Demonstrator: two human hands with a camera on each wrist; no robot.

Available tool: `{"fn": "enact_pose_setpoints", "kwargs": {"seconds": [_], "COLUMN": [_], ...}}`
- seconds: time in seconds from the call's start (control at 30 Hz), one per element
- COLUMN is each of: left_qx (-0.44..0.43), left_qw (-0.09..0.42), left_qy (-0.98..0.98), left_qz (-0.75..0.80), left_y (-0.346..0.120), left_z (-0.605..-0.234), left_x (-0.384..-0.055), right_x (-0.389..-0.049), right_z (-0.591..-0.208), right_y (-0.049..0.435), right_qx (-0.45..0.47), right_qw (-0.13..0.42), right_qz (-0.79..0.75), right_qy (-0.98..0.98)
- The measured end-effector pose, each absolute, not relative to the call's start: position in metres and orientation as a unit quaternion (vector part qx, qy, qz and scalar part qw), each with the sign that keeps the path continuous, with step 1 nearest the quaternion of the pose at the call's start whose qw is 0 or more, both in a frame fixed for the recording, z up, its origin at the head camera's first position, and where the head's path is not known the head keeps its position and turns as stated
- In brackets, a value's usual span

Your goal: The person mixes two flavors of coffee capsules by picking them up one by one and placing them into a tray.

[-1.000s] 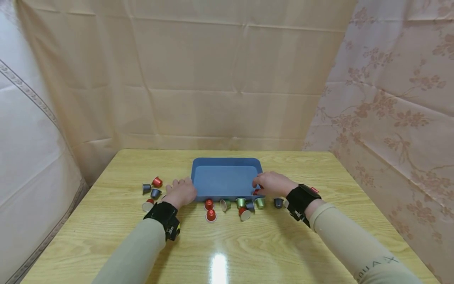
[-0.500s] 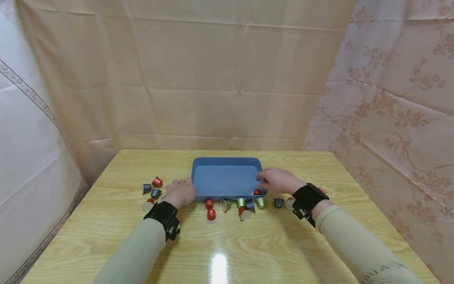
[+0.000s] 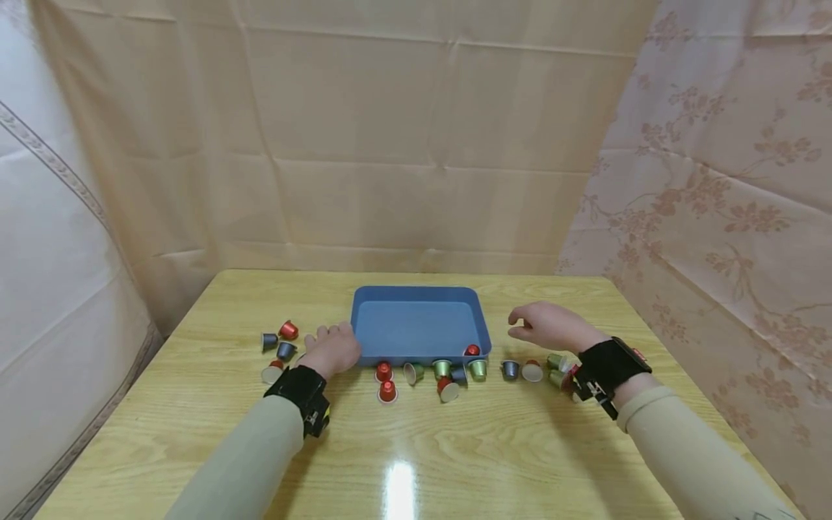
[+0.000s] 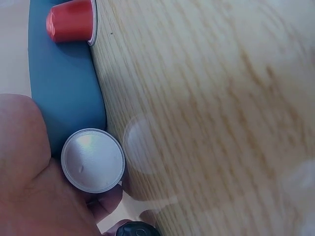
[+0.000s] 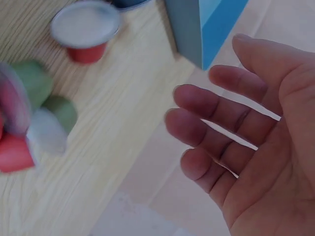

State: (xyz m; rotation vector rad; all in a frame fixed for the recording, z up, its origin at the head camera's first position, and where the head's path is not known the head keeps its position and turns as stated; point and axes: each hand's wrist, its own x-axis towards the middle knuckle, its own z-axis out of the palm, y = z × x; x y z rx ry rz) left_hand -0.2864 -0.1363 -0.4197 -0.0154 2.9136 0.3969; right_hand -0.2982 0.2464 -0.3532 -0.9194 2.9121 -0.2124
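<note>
In the head view my left hand point(image 3: 333, 350) is at the left front corner of a shallow blue tray point(image 3: 421, 360). Between its thumb and fingers it holds a coffee capsule point(image 4: 93, 160), whose pale foil lid faces the left wrist camera. My right hand point(image 3: 552, 325) hangs in the air right of the tray, fingers loosely bent and holding nothing. Inside the tray's right front corner lies a red capsule point(image 3: 471, 350). Beneath the right hand are a dark capsule point(image 3: 510, 370), a red one with its lid showing point(image 3: 532, 371) and green ones point(image 3: 557, 361).
Along the tray's front edge stand and lie red capsules point(image 3: 386, 391), green capsules point(image 3: 477, 370) and a dark one. Another cluster, with a red capsule point(image 3: 289, 330) and dark capsules point(image 3: 286, 351), is left of the left hand. Cloth hangs behind the wooden table point(image 3: 416, 448).
My right hand has let go of the red capsule in the tray's corner and moved right, off the tray. More capsules on the right have come into sight. The left hand has stayed put.
</note>
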Motion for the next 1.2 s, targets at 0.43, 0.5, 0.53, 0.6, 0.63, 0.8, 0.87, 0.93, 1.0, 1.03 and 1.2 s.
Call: {"fn": "enact_pose_setpoints", "kwargs": {"seconds": [0.43,0.5,0.53,0.6,0.63,0.8,0.87,0.93,1.0,1.03,1.2], "left_qx": [-0.003,-0.003,-0.003,-0.002,-0.002,-0.002,-0.002,-0.002,-0.003,-0.003,-0.001], "left_qw": [0.099,0.1,0.099,0.1,0.1,0.097,0.096,0.096,0.098,0.099,0.099], "left_qy": [0.987,0.987,0.986,0.986,0.986,0.986,0.986,0.986,0.986,0.986,0.986], "left_qz": [0.129,0.13,0.131,0.132,0.134,0.138,0.139,0.139,0.137,0.136,0.133], "left_y": [-0.137,-0.137,-0.137,-0.137,-0.137,-0.138,-0.138,-0.138,-0.138,-0.138,-0.137], "left_z": [-0.421,-0.421,-0.421,-0.421,-0.421,-0.419,-0.418,-0.417,-0.417,-0.417,-0.42], "left_x": [-0.286,-0.286,-0.286,-0.286,-0.286,-0.284,-0.283,-0.283,-0.283,-0.283,-0.286], "right_x": [-0.277,-0.274,-0.272,-0.269,-0.268,-0.259,-0.256,-0.252,-0.25,-0.249,-0.248], "right_z": [-0.349,-0.35,-0.351,-0.354,-0.356,-0.363,-0.366,-0.37,-0.373,-0.375,-0.384], "right_y": [0.293,0.299,0.301,0.306,0.308,0.315,0.318,0.319,0.321,0.321,0.324], "right_qx": [-0.258,-0.243,-0.235,-0.224,-0.22,-0.182,-0.157,-0.129,-0.111,-0.107,-0.104], "right_qw": [0.076,0.088,0.095,0.109,0.113,0.142,0.156,0.176,0.183,0.184,0.184], "right_qz": [-0.032,-0.026,-0.024,-0.024,-0.025,-0.05,-0.066,-0.084,-0.099,-0.105,-0.138], "right_qy": [0.963,0.966,0.967,0.968,0.968,0.972,0.973,0.972,0.972,0.972,0.968]}}
